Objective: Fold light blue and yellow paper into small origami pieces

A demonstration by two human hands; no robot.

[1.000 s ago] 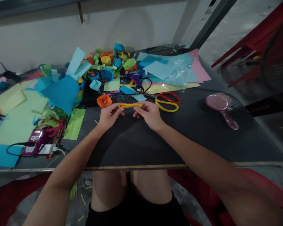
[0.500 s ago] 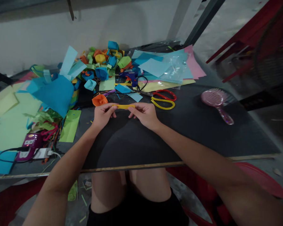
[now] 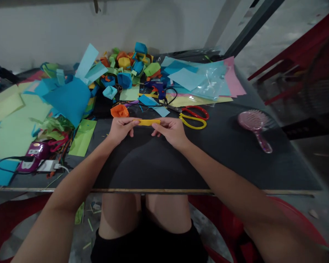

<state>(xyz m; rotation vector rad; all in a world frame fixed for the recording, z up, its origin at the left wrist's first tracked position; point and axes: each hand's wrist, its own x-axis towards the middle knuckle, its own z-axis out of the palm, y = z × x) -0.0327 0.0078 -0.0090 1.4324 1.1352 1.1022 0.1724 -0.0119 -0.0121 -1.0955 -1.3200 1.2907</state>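
A narrow yellow paper strip (image 3: 148, 122) is held level just above the dark table (image 3: 197, 160), near its middle. My left hand (image 3: 122, 129) pinches the strip's left end with closed fingers. My right hand (image 3: 171, 130) pinches the right end the same way. Just behind my left hand lies an orange folded paper piece (image 3: 120, 110). Both forearms reach in from the near edge.
Scissors with red and yellow handles (image 3: 194, 117) lie right of my hands. A pink hairbrush (image 3: 255, 126) is farther right. A blue glue gun (image 3: 159, 88), a heap of folded coloured paper (image 3: 128, 69), paper sheets (image 3: 13, 124) and a purple device with cables (image 3: 33, 160) fill the back and left.
Both hands keep their pinch on the yellow strip, which looks a little flatter than a second ago. The camera view has shifted slightly.
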